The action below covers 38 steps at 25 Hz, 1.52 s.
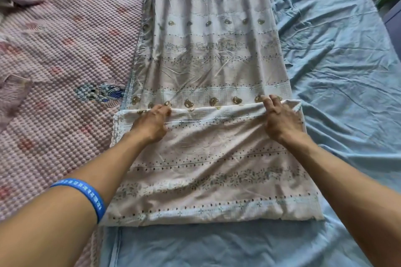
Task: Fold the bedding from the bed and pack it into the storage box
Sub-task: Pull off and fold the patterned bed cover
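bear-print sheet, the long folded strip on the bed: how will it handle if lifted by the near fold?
The thin pale bear-print cotton sheet is probably floppy: it creases and sags between the left hand and right hand. Likely light. Its slight sheen suggests layers may slide apart.

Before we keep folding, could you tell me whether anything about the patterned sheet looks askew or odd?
The folded flap of the patterned sheet sits slightly skewed: its left corner juts past the strip beneath. Both the left hand and right hand grip its far edge. No tears or stains show.
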### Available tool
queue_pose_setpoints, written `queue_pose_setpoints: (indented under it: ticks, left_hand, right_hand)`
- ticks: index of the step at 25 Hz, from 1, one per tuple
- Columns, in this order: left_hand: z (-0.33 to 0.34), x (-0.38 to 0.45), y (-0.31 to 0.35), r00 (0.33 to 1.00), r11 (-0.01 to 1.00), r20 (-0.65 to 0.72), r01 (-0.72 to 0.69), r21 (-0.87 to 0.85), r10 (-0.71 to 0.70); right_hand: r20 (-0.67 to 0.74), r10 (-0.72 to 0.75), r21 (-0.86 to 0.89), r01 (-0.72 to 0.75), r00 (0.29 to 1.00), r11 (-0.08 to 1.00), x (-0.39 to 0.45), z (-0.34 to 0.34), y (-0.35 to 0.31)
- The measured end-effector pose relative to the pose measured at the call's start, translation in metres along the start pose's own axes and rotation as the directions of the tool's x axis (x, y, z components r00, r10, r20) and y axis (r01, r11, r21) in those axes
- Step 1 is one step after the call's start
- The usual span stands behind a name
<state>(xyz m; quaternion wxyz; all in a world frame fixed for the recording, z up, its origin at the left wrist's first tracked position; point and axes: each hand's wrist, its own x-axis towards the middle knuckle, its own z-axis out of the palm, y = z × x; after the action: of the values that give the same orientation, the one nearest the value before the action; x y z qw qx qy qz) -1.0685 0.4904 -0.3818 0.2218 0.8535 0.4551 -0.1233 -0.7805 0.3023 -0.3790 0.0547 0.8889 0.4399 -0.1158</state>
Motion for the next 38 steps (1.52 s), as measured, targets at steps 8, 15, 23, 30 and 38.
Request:
queue_pose_setpoints:
  ticks: [8,15,23,30,38]
  left_hand:
    - [-0.019,0.028,-0.009,0.989,0.997,-0.122,0.081,0.017,-0.078]
    - [-0.038,0.068,0.007,0.959,0.992,-0.254,0.117,-0.044,-0.124]
    - [-0.024,0.071,0.017,0.904,0.969,-0.400,0.057,-0.241,-0.153]
    - [0.075,-0.052,-0.043,0.984,0.979,0.131,0.098,0.176,-0.122]
    - [0.108,-0.157,-0.043,0.956,0.887,0.173,-0.286,0.363,0.237]
  right_hand:
    - [0.012,0.081,0.223,-0.082,0.997,0.972,0.039,-0.003,0.066]
    - [-0.100,0.149,0.278,-0.116,0.984,0.954,0.089,-0.018,0.056]
    - [-0.156,0.208,0.408,-0.129,0.966,0.904,0.075,-0.007,0.023]
    - [-0.021,-0.011,-0.003,0.011,1.000,1.000,-0.079,0.117,0.046]
    - [-0.057,-0.435,-0.037,0.434,0.898,0.900,-0.167,0.105,0.022]
